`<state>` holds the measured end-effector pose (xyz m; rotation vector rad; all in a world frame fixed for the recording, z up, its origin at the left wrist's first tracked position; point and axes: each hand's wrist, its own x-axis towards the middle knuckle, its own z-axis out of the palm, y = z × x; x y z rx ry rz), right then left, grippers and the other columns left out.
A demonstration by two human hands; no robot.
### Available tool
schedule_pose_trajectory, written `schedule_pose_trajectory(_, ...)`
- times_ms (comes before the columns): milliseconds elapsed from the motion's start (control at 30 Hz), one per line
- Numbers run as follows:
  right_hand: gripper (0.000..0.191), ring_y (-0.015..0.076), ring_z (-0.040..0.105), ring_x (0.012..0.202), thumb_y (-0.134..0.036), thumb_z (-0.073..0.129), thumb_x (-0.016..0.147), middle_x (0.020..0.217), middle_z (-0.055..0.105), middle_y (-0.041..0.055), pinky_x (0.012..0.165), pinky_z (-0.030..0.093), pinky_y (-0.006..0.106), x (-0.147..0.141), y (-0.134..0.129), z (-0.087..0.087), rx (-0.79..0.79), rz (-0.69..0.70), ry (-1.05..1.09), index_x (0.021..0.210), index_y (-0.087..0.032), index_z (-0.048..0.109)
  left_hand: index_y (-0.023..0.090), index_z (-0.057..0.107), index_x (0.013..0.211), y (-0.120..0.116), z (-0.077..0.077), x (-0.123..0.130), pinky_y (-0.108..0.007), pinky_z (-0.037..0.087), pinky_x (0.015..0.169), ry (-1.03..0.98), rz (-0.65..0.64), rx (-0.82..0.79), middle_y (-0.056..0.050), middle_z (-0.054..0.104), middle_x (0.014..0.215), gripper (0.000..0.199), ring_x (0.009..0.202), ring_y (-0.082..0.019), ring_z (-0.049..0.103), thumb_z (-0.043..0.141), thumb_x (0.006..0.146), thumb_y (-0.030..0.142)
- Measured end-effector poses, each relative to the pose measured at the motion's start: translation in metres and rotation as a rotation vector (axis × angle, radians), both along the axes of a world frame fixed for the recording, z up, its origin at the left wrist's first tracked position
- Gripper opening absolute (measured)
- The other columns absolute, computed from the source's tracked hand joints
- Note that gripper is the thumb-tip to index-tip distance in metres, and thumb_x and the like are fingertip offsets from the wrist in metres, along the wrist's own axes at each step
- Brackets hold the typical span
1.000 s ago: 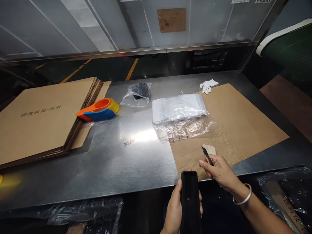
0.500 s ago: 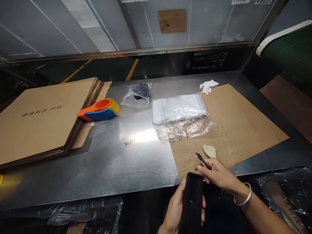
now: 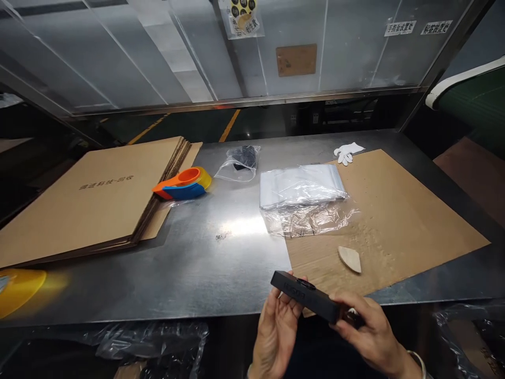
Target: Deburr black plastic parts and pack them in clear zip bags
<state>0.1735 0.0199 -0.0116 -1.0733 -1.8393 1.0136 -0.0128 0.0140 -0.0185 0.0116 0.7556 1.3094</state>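
Note:
A long black plastic case (image 3: pixel 311 300) is held tilted just off the table's front edge. Faint raised lettering runs along its side, and a dark round part sits on top. My left hand (image 3: pixel 276 329) supports its left end from below, fingers curled against it. At the other end, my right hand (image 3: pixel 365 321) pinches the case between thumb and fingers. Whether the right palm still contains the pen-like craft knife is hidden. Beyond my hands, a pale wedge-shaped block (image 3: pixel 349 260) lies on the cardboard sheet (image 3: pixel 418 226).
Left on the metal table (image 3: pixel 189 279) are stacked flat cartons (image 3: pixel 106 195) and an orange-blue tape dispenser (image 3: pixel 185 184). Farther back lie a clear bag with black items (image 3: pixel 242 160), a pack of plastic bags (image 3: pixel 302 187) and a white glove (image 3: pixel 347 152). A yellow object (image 3: pixel 23 289) stands front left.
The case has turned from upright, hollow side showing, to lying crosswise with its lettered side showing. My right hand has moved from holding the knife beside it to gripping its right end.

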Motion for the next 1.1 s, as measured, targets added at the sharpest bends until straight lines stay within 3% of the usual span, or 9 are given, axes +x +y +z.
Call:
schedule_pose_trajectory(100, 0.028, 0.0133, 0.058, 0.059, -0.036, 0.056, 0.085, 0.076, 0.065, 0.0007, 0.057, 0.047, 0.022, -0.005, -0.008, -0.003, 0.118, 0.034, 0.025, 0.112, -0.027, 0.052, 0.016, 0.048, 0.118, -0.008, -0.001, 0.011, -0.032, 0.046, 0.083, 0.215, 0.04, -0.037, -0.014, 0.066, 0.103, 0.054, 0.09, -0.022, 0.063, 0.069, 0.072, 0.034)
schedule_pose_trajectory(200, 0.041, 0.0135, 0.056, 0.054, -0.053, 0.037, 0.089, 0.068, 0.062, 0.0013, 0.052, 0.047, 0.023, -0.002, -0.011, -0.001, -0.014, 0.053, 0.012, 0.114, -0.025, 0.056, 0.016, 0.046, 0.119, -0.013, 0.004, 0.013, -0.032, 0.047, 0.074, 0.356, 0.022, -0.061, -0.01, 0.068, 0.09, 0.06, 0.078, -0.021, 0.063, 0.072, 0.068, 0.033)
schedule_pose_trajectory(300, 0.036, 0.0157, 0.062, 0.079, -0.039, 0.03, 0.096, 0.094, 0.065, 0.0045, 0.07, 0.05, 0.026, 0.002, -0.01, 0.007, -0.16, -0.018, -0.111, 0.121, -0.029, 0.053, 0.016, 0.053, 0.111, -0.013, 0.011, 0.012, -0.032, 0.045, 0.078, 0.47, -0.011, -0.024, -0.008, 0.068, 0.082, 0.057, 0.078, -0.022, 0.062, 0.076, 0.062, 0.035)
schedule_pose_trajectory(400, 0.03, 0.0183, 0.058, 0.098, -0.03, 0.039, 0.094, 0.106, 0.062, 0.005, 0.084, 0.047, 0.029, -0.001, -0.007, 0.018, -0.158, -0.002, -0.218, 0.12, -0.03, 0.053, 0.016, 0.057, 0.106, -0.013, 0.015, 0.014, -0.035, 0.045, 0.082, 0.498, -0.058, 0.02, -0.009, 0.068, 0.082, 0.054, 0.083, -0.025, 0.063, 0.076, 0.06, 0.037)
schedule_pose_trajectory(600, 0.027, 0.0201, 0.06, 0.078, -0.029, 0.038, 0.093, 0.084, 0.063, 0.0064, 0.069, 0.051, 0.031, -0.013, -0.005, 0.027, -0.06, 0.019, -0.418, 0.108, -0.023, 0.059, 0.016, 0.052, 0.111, -0.016, 0.013, 0.018, -0.039, 0.045, 0.086, 0.486, -0.074, 0.034, -0.012, 0.068, 0.094, 0.061, 0.096, -0.03, 0.061, 0.077, 0.058, 0.035)
schedule_pose_trajectory(800, 0.028, 0.0202, 0.06, 0.076, -0.029, 0.037, 0.094, 0.083, 0.063, 0.0071, 0.065, 0.049, 0.031, -0.014, -0.004, 0.024, 0.027, 0.022, -0.518, 0.112, -0.021, 0.057, 0.014, 0.048, 0.113, -0.018, 0.006, 0.014, -0.034, 0.048, 0.078, 0.552, -0.107, 0.025, -0.015, 0.067, 0.098, 0.065, 0.089, -0.028, 0.063, 0.077, 0.059, 0.035)
schedule_pose_trajectory(1100, 0.028, 0.019, 0.058, 0.071, -0.028, 0.037, 0.094, 0.078, 0.06, 0.0061, 0.06, 0.047, 0.03, -0.014, -0.006, 0.022, 0.095, -0.004, -0.563, 0.111, -0.019, 0.057, 0.014, 0.047, 0.114, -0.017, 0.007, 0.013, -0.033, 0.048, 0.078, 0.579, -0.142, 0.035, -0.015, 0.067, 0.098, 0.066, 0.092, -0.029, 0.062, 0.076, 0.06, 0.036)
